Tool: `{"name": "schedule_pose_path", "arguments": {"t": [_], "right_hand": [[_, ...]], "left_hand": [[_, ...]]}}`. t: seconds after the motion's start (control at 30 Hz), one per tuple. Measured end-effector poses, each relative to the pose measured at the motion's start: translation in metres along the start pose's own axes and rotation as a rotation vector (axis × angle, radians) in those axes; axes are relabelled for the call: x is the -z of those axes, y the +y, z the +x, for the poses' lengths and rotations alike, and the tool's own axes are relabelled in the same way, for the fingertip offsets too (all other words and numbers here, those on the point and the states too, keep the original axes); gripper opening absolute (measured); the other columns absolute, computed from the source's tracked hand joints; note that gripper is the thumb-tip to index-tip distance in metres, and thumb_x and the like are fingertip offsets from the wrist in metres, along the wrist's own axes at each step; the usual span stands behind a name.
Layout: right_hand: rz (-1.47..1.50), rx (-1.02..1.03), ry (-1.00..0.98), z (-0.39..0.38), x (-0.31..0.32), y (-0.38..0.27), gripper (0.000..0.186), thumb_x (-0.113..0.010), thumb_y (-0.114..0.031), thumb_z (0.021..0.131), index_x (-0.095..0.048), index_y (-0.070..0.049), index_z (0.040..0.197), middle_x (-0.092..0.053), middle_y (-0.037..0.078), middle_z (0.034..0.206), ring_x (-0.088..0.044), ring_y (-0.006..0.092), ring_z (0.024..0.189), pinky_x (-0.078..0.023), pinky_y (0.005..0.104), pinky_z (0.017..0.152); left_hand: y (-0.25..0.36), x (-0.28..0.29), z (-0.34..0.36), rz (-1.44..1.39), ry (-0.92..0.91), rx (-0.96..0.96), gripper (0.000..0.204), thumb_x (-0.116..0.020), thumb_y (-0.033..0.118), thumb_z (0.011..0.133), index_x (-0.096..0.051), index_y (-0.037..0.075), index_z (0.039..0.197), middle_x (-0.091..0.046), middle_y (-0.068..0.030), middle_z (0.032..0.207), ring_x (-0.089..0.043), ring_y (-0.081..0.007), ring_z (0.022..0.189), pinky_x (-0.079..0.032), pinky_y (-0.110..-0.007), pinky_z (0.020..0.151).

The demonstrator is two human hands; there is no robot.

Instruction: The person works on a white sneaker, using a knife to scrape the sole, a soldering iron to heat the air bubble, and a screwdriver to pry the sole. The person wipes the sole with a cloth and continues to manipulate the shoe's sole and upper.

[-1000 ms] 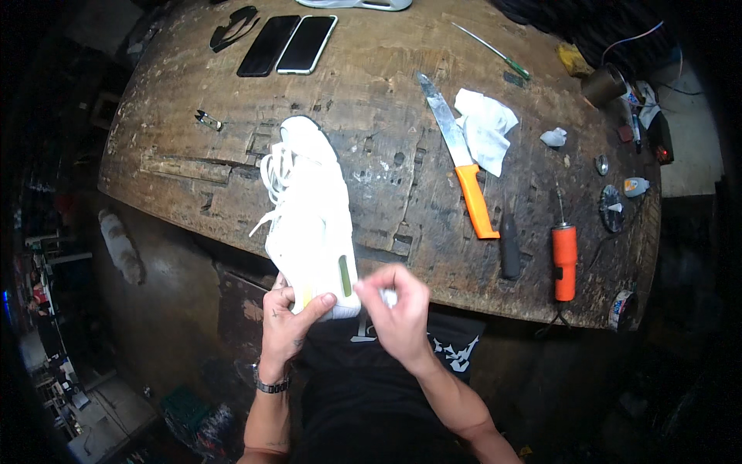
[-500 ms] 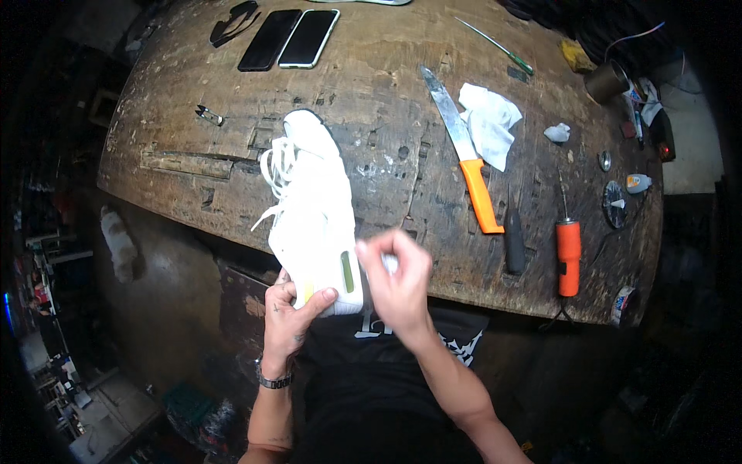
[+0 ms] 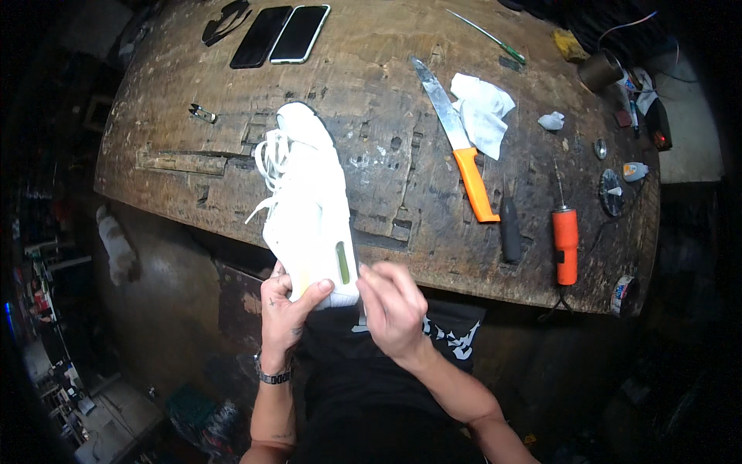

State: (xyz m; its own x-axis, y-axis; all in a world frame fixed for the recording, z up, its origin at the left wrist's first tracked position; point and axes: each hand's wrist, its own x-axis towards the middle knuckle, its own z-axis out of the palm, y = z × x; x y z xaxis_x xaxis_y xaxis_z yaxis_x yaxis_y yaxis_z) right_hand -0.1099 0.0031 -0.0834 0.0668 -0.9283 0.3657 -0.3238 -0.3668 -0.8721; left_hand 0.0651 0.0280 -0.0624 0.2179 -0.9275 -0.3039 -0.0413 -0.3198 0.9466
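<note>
A white sneaker (image 3: 309, 182) lies on its side, toe pointing away from me, its loose white laces on the left. My left hand (image 3: 294, 305) grips its heel end, thumb pressed on the sole edge near a greenish window (image 3: 342, 263). Beside that heel, on the right, my right hand (image 3: 393, 307) is closed with its fingertips pinched close to the sole. Whatever lies in those fingers is hidden. The shoe's front part is over the worn wooden table (image 3: 371, 116), and its heel sticks out past the near edge.
Right of the shoe lie an orange-handled knife (image 3: 473, 182), a crumpled white cloth (image 3: 483, 116), a black-handled tool (image 3: 511, 232) and an orange-red tool with a thin shaft (image 3: 566, 247). Two phones (image 3: 300, 35) (image 3: 261, 37) are at the far left. A cat (image 3: 116, 243) is on the floor.
My right hand has come down a little and turned, its fingers now closer together by the sole. A white bit seen in its palm before is now hidden. The left hand keeps its grip.
</note>
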Motion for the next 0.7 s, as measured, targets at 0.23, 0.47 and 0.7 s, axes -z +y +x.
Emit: {"name": "schedule_pose_path", "arguments": {"t": [0.23, 0.47, 0.7], "right_hand": [[0.114, -0.121, 0.008, -0.004, 0.023, -0.012, 0.017, -0.075, 0.009, 0.083, -0.073, 0.007, 0.100, -0.068, 0.017, 0.096, -0.069, 0.0253, 0.083, -0.056, 0.0320, 0.070], [0.120, -0.124, -0.020, -0.003, 0.003, -0.010, 0.016, -0.077, 0.009, 0.081, -0.073, 0.003, 0.095, -0.066, 0.015, 0.091, -0.068, 0.0241, 0.077, -0.054, 0.0310, 0.067], [0.116, -0.114, 0.024, 0.006, -0.004, -0.001, 0.013, -0.076, 0.009, 0.081, -0.073, 0.005, 0.093, -0.066, 0.015, 0.090, -0.068, 0.0241, 0.077, -0.054, 0.0313, 0.065]], "left_hand": [[-0.004, 0.001, -0.001, 0.017, 0.021, 0.005, 0.020, -0.080, 0.013, 0.089, -0.077, -0.003, 0.100, -0.070, 0.0003, 0.085, -0.061, -0.0057, 0.072, -0.046, -0.022, 0.066], [0.000, 0.001, 0.000, 0.028, 0.010, 0.022, 0.019, -0.081, 0.013, 0.088, -0.077, -0.003, 0.098, -0.070, -0.0008, 0.091, -0.061, -0.0057, 0.074, -0.045, -0.022, 0.064], [-0.001, 0.002, 0.000, 0.058, -0.023, -0.019, 0.019, -0.081, 0.011, 0.088, -0.077, -0.004, 0.100, -0.069, -0.0014, 0.092, -0.062, -0.0068, 0.076, -0.047, -0.022, 0.068]]}}
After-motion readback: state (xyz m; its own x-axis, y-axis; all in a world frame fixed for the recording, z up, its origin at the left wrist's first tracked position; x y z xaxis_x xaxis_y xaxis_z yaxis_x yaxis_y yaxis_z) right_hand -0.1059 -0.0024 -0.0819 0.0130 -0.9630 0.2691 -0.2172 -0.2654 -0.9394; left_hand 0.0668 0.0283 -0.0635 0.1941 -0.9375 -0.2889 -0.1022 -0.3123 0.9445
